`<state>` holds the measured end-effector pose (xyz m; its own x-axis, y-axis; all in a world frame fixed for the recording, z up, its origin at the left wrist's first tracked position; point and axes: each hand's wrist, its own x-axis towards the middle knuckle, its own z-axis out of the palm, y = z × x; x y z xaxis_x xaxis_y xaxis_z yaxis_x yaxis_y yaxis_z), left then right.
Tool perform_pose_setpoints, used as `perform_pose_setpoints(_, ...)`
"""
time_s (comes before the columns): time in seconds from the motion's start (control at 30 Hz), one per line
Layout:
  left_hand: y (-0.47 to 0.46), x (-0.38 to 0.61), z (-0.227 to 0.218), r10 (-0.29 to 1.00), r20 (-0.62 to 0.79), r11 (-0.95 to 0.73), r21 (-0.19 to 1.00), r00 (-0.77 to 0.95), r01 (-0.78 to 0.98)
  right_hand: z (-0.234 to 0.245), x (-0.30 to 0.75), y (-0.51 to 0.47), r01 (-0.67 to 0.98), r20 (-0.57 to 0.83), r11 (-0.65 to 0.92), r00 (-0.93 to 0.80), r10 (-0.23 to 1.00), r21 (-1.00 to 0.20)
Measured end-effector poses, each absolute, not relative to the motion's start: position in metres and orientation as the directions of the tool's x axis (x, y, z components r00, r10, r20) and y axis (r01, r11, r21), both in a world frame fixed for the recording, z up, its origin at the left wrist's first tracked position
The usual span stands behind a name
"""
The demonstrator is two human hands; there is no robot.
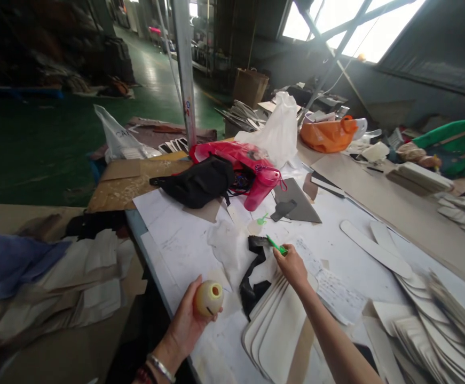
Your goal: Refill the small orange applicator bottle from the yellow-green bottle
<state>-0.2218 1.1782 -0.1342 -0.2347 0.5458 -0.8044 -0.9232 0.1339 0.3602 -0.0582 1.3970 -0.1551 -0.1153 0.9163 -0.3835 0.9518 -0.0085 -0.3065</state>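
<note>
- Setting: a dim workshop hall with a green floor and bright roof windows; the working surface is a long desk point(184, 250) covered in white paper sheets.
- Left hand point(188, 322): at the near edge of the desk, fingers curled about halfway closed around a small yellowish bottle point(208, 298). The bottle lies in the palm with its round open mouth turned up and to the right, toward the camera; its long axis runs roughly from lower left to upper right.
- Right hand point(292, 264): extended forward over the desk, fingers pinched closed on a green brush point(275, 245). The long axis of the brush runs from the fingers up and to the left, with the free end pointing away from the person.
- Under the right forearm: a fanned stack of pale insole blanks point(272, 330), long axes running near to far.
- Just left of the right hand: a black fabric strip point(252, 277) lying on crumpled white cloth point(228, 250); the tip of the brush is at or just above the strip's upper end.
- Near right: further stacks of pale cut pieces point(436, 320).
- Middle of the desk: a black bag point(200, 184), a pink bottle point(261, 189) lying on its side, and a grey sheet point(296, 202).
- Far end: a white plastic bag point(276, 130) and an orange bag point(328, 136).
- Far right: another person's green sleeve point(452, 141).
</note>
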Motion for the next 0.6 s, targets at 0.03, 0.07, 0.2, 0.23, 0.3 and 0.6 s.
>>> perform_pose_setpoints(0.03,1.181,-0.223,-0.135,0.53,-0.809,0.12,0.368,-0.254,-0.922,-0.155,-0.059,1.397,0.951,-0.378,-0.007,-0.116,0.919,-0.308)
perform_pose_setpoints(0.07,1.183,-0.224,-0.135,0.517,-0.812,0.104,0.374,-0.271,-0.922,-0.155,-0.059,1.397,0.951,-0.373,0.0,-0.121,0.92,-0.309)
perform_pose_setpoints(0.2,1.193,-0.227,-0.138,0.529,-0.8,0.064,0.371,-0.283,-0.926,-0.151,-0.058,1.396,0.948,-0.299,0.086,-0.182,0.937,-0.307)
perform_pose_setpoints(0.23,1.194,-0.228,-0.138,0.536,-0.794,0.055,0.371,-0.286,-0.927,-0.149,-0.056,1.395,0.944,-0.255,0.119,-0.203,0.946,-0.309)
perform_pose_setpoints(0.3,1.197,-0.228,-0.139,0.541,-0.786,0.03,0.374,-0.299,-0.927,-0.143,-0.053,1.389,0.92,-0.161,0.196,-0.262,0.951,-0.34)
perform_pose_setpoints(0.6,1.193,-0.218,-0.155,0.635,-0.7,-0.004,0.418,-0.326,-0.908,-0.142,-0.086,1.283,0.321,0.027,0.531,-0.838,0.546,-0.784)
